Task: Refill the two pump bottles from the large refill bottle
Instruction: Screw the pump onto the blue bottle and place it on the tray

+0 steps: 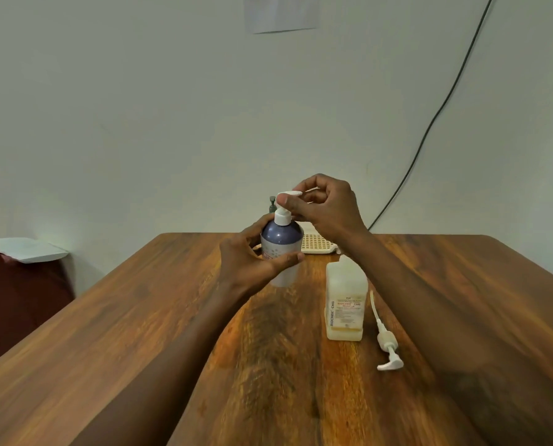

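Nearest the camera, two bare forearms reach forward over a brown wooden table (107, 349), and between them, toward the right, a detached white pump (385, 336) lies flat on the wood with its dip tube pointing away and its nozzle toward the near edge. Just beside that pump on its left stands a square translucent bottle (345, 304) with no pump on its neck, a printed label on its front and a shallow layer of pale yellowish liquid at its bottom. Farther back, the left hand (252, 262) is wrapped around the body of a round purple pump bottle (281, 239), thumb across the front, holding it upright; whether its base touches the table I cannot tell. The right hand (325, 207) is pinched from above on that bottle's white pump head (288, 195), fingertips closed on it. Behind the bottles a cream perforated tray (317, 244) sits near the table's far edge, and a small dark pump top (272, 204) peeks out behind the purple bottle. A black cable (429, 123) runs down the pale wall
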`<move>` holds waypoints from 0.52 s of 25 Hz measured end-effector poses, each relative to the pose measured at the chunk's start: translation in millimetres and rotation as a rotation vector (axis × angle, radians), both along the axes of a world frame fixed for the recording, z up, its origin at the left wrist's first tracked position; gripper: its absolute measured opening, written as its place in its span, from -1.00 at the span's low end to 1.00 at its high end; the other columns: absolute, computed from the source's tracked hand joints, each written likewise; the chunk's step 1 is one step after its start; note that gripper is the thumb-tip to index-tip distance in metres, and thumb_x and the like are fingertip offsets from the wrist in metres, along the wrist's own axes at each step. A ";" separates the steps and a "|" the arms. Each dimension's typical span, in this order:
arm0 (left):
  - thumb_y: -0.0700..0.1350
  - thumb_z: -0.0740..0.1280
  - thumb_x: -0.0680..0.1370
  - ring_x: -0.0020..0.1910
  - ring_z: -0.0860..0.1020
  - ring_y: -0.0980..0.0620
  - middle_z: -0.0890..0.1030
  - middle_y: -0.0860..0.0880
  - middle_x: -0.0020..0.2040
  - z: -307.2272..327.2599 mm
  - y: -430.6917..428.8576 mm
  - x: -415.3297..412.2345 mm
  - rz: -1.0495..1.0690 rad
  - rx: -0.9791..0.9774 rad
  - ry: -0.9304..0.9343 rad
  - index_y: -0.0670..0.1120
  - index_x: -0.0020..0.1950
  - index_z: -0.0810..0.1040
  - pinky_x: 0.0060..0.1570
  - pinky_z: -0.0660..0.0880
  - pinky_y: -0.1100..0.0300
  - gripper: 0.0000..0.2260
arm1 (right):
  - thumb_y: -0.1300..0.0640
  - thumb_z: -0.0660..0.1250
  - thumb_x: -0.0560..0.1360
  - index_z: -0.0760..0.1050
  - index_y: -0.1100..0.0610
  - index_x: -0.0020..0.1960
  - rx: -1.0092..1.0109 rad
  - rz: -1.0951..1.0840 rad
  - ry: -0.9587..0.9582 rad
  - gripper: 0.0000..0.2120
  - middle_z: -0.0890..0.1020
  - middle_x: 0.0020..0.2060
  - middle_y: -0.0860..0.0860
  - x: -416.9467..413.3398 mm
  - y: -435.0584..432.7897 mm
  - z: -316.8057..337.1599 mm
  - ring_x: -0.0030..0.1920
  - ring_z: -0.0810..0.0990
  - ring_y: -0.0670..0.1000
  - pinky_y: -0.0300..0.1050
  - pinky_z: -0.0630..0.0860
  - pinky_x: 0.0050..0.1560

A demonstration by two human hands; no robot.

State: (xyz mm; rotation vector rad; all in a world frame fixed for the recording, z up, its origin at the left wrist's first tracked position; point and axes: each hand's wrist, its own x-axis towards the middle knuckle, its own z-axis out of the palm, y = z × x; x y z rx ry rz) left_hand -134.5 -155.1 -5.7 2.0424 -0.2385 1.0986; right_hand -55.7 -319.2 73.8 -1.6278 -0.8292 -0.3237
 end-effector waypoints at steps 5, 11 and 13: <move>0.33 0.56 0.35 0.10 0.67 0.06 0.68 0.08 0.24 11.0 -1.1 71.8 0.099 -0.015 0.047 0.03 0.43 0.54 0.13 0.65 0.09 -0.27 | 0.05 0.59 0.37 0.53 0.10 -0.26 -0.009 -0.351 -0.259 -0.75 0.69 -0.26 -0.09 49.2 23.4 16.2 -0.15 0.72 -0.06 0.00 0.69 -0.13; 0.28 0.60 0.32 0.08 0.63 0.09 0.67 0.06 0.25 17.3 -0.9 175.7 0.141 -0.101 0.090 0.01 0.42 0.53 0.12 0.54 0.37 -0.26 | -0.11 0.65 0.31 0.62 0.00 0.04 -0.155 -0.279 -0.150 -0.60 0.72 -0.09 -0.10 139.1 32.9 23.6 -0.10 0.71 -0.09 -0.21 0.64 -0.07; 0.21 0.63 0.33 0.10 0.60 0.09 0.65 0.04 0.28 14.0 2.8 210.0 0.098 -0.112 0.141 0.01 0.42 0.51 0.05 0.49 0.47 -0.27 | -0.06 0.63 0.38 0.66 0.01 0.20 -0.200 -0.232 -0.109 -0.57 0.74 0.08 -0.02 175.5 28.8 17.2 -0.02 0.72 -0.09 -0.14 0.67 0.06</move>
